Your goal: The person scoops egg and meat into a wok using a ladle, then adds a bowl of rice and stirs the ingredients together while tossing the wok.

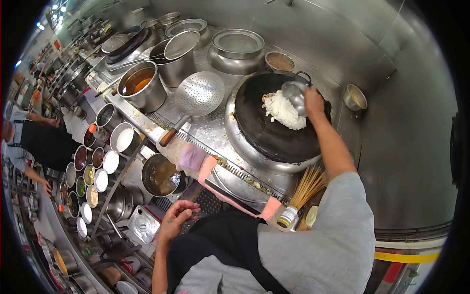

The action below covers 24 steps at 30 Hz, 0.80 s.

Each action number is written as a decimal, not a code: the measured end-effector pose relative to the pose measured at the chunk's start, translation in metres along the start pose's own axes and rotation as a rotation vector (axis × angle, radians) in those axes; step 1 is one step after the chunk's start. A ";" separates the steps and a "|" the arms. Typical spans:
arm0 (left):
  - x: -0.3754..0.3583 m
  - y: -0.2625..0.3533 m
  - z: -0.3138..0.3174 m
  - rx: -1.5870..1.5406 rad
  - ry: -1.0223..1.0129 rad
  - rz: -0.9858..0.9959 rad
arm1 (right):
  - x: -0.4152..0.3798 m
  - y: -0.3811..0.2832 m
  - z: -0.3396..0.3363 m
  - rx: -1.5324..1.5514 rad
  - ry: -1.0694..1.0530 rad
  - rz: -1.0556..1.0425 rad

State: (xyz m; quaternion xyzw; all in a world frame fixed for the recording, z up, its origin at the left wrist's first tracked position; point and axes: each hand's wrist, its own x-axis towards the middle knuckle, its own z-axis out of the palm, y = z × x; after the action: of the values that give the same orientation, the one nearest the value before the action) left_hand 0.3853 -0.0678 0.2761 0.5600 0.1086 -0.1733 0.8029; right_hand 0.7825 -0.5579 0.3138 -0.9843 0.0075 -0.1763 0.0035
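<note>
My right hand [313, 102] is closed on a metal ladle [293, 95] over the large dark wok [259, 125]. The ladle's bowl touches or hangs just over a mound of white rice [284, 112], with bits of other food at its left edge. In front of my apron, my left hand [177, 218] is held in the air with fingers apart and nothing in it. A pink cloth [208, 169] lies on the counter's front edge between my hand and the wok.
A perforated skimmer [199, 93] rests left of the wok, near a pot of orange liquid [142, 88]. Bamboo sticks [308, 188] stand by my right side. Several ingredient bowls line the left, where another person [36, 137] stands. A small bowl [354, 97] sits at the right.
</note>
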 end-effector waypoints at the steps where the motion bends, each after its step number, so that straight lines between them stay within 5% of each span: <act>1: -0.003 -0.001 -0.002 0.010 0.013 0.002 | 0.008 0.012 -0.005 0.023 0.090 -0.017; 5: -0.010 -0.012 -0.013 0.022 0.060 -0.016 | -0.002 -0.002 -0.068 0.078 0.249 -0.087; 8: -0.007 -0.007 -0.007 0.006 0.044 -0.032 | -0.023 -0.023 0.001 0.051 0.072 -0.082; 13: -0.008 -0.006 -0.011 0.020 0.017 -0.007 | 0.018 0.018 0.015 -0.006 -0.051 0.011; 14: -0.016 -0.013 -0.017 0.053 0.052 0.018 | 0.022 0.028 0.012 0.048 -0.018 0.042; 15: -0.021 -0.029 -0.035 0.039 0.056 0.046 | 0.032 0.065 0.039 0.046 0.221 -0.207; 16: -0.031 -0.031 -0.037 0.128 0.109 0.045 | 0.025 0.051 0.018 0.183 0.422 -0.149; 17: -0.037 -0.056 -0.055 0.129 0.154 0.067 | 0.019 0.030 -0.016 0.726 0.087 0.054; 24: -0.134 -0.225 -0.154 0.588 0.478 -0.147 | -0.099 -0.220 -0.081 1.352 -0.429 0.022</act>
State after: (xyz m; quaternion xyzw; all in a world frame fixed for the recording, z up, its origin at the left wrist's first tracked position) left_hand 0.1752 0.0270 0.0776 0.7817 0.2785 -0.1188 0.5452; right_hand 0.6644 -0.3367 0.3575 -0.7795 -0.0945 0.0555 0.6167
